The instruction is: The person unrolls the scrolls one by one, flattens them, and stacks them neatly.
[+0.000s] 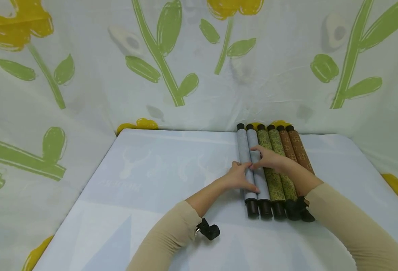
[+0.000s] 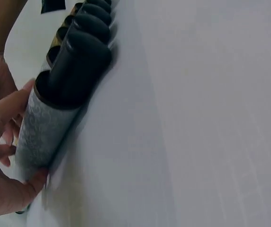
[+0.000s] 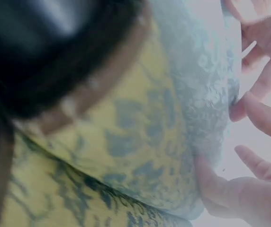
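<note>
Behind the tabletop (image 1: pixel 172 180), on which everything is laid, white cloth (image 1: pixel 277 82) printed with yellow flowers and green leaves is hung. On the right part of the tabletop, the leftmost grey roll (image 1: pixel 242 145) is placed at the left border of a row, with its long axis directed from near to far and slightly inclined to the left at the far end. It is reached from the left by the left hand (image 1: pixel 237 176), which is the nearer one; its sides are gripped between thumb and fingers, closer to the near end. By the right hand (image 1: pixel 266 157), extended across the row from the right, the second grey roll (image 1: pixel 262 184) is touched somewhat farther along; whether it is gripped cannot be told. Six rolls are counted: two grey, side by side, then two yellow-green rolls (image 1: pixel 273 178), then two brown rolls (image 1: pixel 288 143), partly covered by the right arm. Black knobs (image 1: pixel 252 209) are seen at their ends.
</note>
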Motion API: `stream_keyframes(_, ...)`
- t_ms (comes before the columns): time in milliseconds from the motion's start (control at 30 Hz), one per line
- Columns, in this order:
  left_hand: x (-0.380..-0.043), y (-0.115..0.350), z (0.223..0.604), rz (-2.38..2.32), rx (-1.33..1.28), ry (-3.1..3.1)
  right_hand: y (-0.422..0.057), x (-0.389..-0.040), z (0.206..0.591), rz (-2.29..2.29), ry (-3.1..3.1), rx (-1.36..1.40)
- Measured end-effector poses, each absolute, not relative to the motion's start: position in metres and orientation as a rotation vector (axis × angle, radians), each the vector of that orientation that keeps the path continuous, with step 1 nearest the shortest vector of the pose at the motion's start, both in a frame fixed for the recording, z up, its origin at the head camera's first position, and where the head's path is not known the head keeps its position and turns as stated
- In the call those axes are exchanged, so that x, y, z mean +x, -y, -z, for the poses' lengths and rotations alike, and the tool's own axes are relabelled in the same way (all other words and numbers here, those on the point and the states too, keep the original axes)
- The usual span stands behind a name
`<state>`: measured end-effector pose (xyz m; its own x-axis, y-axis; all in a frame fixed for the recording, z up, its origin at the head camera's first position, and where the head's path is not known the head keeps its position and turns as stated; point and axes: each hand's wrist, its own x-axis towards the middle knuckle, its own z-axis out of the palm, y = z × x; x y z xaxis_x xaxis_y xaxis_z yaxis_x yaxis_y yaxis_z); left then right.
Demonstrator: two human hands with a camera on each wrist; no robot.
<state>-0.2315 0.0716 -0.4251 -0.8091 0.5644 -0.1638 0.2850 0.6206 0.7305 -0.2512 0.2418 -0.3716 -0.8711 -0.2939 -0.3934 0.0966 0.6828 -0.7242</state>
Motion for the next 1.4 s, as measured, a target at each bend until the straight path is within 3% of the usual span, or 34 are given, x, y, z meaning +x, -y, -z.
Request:
stream_keyframes(233,-0.23,-0.076,0.425,-1.118,0.512,-2.467,-0.24,-0.254,0.375,1.066,-2.392,-0.164)
stream_keyframes(433,-0.234,-0.075,0.428,-1.177,0.542,-2.448,-0.236,-0.257,0.379,1.007,-2.432,-0.117)
stream_keyframes(1033,-0.233,-0.071,0.429,-1.538,0.34,-2.278,-0.231,-0.264,0.391,1.286,-2.165,-0.078)
stream_keyframes(1400,-0.239,-0.055,0.438,-1.705,0.423,-2.147,-0.228,-0.257,0.4,1.443,-2.114,-0.035)
